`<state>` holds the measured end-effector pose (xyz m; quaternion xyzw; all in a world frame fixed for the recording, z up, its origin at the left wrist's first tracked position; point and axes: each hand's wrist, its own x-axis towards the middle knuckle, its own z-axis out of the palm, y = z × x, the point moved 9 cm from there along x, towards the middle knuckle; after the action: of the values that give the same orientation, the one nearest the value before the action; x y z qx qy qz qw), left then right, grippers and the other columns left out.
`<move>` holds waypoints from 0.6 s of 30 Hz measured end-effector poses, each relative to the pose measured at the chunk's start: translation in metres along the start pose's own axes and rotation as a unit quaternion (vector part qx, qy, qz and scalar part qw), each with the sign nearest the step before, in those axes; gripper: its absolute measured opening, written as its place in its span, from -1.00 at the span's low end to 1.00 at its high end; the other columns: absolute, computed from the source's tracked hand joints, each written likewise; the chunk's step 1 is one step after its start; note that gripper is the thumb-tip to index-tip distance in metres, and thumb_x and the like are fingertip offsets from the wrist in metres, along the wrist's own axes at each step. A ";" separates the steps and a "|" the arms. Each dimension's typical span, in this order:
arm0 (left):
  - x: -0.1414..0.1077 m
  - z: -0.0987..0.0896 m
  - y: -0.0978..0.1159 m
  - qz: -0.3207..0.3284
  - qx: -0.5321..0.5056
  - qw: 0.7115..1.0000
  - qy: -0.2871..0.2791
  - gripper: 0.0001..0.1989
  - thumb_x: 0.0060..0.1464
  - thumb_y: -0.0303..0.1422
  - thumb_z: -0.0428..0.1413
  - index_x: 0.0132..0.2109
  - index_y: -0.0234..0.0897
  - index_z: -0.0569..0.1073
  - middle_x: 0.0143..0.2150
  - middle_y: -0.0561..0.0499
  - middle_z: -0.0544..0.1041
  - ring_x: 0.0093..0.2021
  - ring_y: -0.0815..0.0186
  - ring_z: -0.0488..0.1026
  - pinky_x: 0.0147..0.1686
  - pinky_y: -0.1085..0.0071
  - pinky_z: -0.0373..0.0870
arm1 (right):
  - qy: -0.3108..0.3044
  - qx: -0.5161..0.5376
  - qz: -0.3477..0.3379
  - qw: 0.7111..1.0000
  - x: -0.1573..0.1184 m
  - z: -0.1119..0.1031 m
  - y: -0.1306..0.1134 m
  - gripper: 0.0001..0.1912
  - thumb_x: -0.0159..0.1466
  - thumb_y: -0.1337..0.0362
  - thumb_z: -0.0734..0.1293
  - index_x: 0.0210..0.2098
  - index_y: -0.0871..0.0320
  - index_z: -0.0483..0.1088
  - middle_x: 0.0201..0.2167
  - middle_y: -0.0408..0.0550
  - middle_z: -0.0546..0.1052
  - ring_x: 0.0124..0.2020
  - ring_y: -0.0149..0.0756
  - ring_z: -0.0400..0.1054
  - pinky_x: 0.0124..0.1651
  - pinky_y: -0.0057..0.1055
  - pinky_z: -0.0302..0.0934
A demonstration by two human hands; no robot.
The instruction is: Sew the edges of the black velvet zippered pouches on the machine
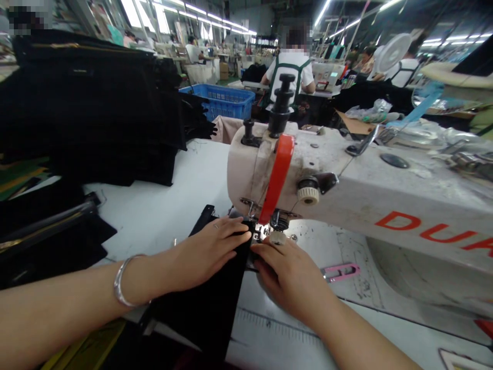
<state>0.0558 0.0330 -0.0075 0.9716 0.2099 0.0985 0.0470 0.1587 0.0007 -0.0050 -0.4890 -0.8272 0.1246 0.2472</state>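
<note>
My left hand [210, 249] lies flat on a black fabric piece [215, 303], its fingers stretched toward the needle area of a white sewing machine [346, 180]. A ring and a silver bracelet are on that arm. Close to the presser foot, my right hand [285, 270] rests at the fabric's right edge with its fingers bent together; whether they pinch the cloth is hard to make out. The fabric runs under the machine head and hangs toward the front edge. A red guard strip [278, 177] stands in front of the needle bar, above the fingertips.
Pink thread snips [342, 272] lie right of my right hand. Tall black fabric stacks [100, 113] stand at the left, with a zippered black piece [46, 231] nearer. Behind are a blue crate [227, 102] and a seated person [288, 74] facing away.
</note>
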 end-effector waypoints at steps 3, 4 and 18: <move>-0.003 0.008 0.007 -0.014 0.036 0.999 -0.015 -0.57 0.28 -0.50 -0.04 0.26 -0.43 0.26 0.28 -0.20 0.31 0.37 0.01 0.09 0.33 -0.05 0.08 | -0.005 -0.001 -0.002 1.000 0.001 0.000 -0.001 -0.79 0.31 0.44 0.25 -0.10 0.19 0.43 -0.11 0.04 0.48 -0.08 -0.14 0.33 -0.01 -0.15 0.31; -0.004 0.007 0.010 -0.012 0.043 0.999 -0.015 -0.57 0.28 -0.51 -0.04 0.27 -0.43 0.26 0.29 -0.20 0.30 0.38 0.01 0.07 0.34 -0.05 0.06 | -0.008 -0.002 -0.005 1.000 0.002 0.000 -0.002 -0.83 0.31 0.44 0.26 -0.15 0.19 0.44 -0.14 0.04 0.48 -0.10 -0.15 0.33 -0.03 -0.16 0.30; -0.082 -0.005 0.066 -0.058 -0.087 0.995 -0.004 -0.53 0.31 -0.45 -0.03 0.33 -0.20 0.23 0.34 0.00 0.27 0.35 0.24 0.18 0.32 0.22 0.23 | -0.137 0.003 0.009 0.990 -0.041 -0.007 -0.051 -0.79 0.16 0.44 0.45 -0.22 0.09 0.49 -0.19 -0.10 0.52 -0.12 -0.16 0.37 -0.01 -0.20 0.30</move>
<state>0.0083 -0.0609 -0.0076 0.9503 0.2567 0.1096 0.1377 0.1407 -0.0599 0.0124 -0.4736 -0.8486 0.1956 0.1318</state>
